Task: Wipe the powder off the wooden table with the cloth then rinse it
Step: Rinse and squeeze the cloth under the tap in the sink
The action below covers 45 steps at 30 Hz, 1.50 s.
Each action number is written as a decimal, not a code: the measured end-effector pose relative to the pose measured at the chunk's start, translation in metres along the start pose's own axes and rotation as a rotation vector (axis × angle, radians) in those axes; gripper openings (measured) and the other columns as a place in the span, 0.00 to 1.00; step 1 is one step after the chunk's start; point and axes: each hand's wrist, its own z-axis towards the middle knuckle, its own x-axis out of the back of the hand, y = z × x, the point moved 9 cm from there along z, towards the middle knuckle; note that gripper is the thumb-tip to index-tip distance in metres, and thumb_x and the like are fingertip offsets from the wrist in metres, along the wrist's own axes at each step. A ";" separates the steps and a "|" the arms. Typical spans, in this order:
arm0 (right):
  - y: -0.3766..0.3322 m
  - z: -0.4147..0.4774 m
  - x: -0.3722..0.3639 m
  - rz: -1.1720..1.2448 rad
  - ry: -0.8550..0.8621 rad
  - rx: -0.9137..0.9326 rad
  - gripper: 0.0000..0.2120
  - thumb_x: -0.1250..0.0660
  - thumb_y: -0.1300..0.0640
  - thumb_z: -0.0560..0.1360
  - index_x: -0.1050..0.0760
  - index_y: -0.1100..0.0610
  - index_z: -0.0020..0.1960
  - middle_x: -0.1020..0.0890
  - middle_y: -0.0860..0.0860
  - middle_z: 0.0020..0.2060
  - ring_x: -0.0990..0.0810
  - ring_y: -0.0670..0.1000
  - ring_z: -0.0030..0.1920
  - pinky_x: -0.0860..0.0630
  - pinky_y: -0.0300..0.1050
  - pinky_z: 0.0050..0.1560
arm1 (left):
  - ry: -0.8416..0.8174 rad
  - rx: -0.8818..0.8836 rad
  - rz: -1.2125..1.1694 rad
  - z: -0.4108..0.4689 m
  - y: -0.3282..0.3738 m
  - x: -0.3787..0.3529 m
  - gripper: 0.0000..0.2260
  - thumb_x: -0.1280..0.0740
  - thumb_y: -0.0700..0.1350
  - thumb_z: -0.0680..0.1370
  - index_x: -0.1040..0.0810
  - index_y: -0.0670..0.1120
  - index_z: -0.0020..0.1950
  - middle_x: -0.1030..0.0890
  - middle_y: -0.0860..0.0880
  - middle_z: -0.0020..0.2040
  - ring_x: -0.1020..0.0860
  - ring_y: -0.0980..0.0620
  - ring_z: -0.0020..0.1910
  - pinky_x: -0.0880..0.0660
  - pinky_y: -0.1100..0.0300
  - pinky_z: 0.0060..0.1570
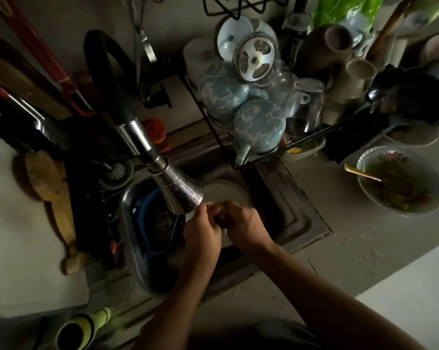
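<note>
Over the stainless steel sink, the left hand and right hand meet with knuckles pressed together. Both have fingers curled around a small yellowish cloth wadded between them. Only a scrap shows above the fingers, so its long axis and facing cannot be told. Just beyond the left hand hangs a chrome cone-shaped faucet spray head, and a white round dish lies under the hands. Far right of the right hand sits a floral-patterned bowl. The dim light hides any water, and no writing is readable.
</note>
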 end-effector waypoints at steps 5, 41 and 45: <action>0.006 0.003 -0.009 0.004 -0.034 -0.008 0.11 0.34 0.61 0.76 0.22 0.55 0.58 0.17 0.50 0.47 0.18 0.47 0.46 0.25 0.38 0.43 | -0.020 0.141 -0.111 0.004 -0.021 -0.009 0.13 0.34 0.32 0.75 0.20 0.42 0.58 0.16 0.43 0.53 0.19 0.46 0.54 0.22 0.54 0.55; 0.021 -0.012 0.002 0.688 -0.176 -0.213 0.14 0.37 0.53 0.81 0.24 0.58 0.63 0.18 0.55 0.41 0.20 0.47 0.37 0.25 0.42 0.37 | -0.296 -0.295 -0.353 0.003 0.007 -0.008 0.17 0.38 0.34 0.78 0.26 0.49 0.63 0.24 0.61 0.59 0.25 0.66 0.61 0.29 0.71 0.58; 0.010 -0.008 0.009 0.521 -0.076 -0.082 0.10 0.39 0.58 0.83 0.24 0.57 0.62 0.17 0.51 0.39 0.21 0.43 0.33 0.25 0.38 0.34 | -0.130 -0.042 -0.508 0.000 -0.001 -0.005 0.15 0.39 0.33 0.76 0.22 0.50 0.56 0.19 0.55 0.54 0.22 0.63 0.55 0.28 0.73 0.52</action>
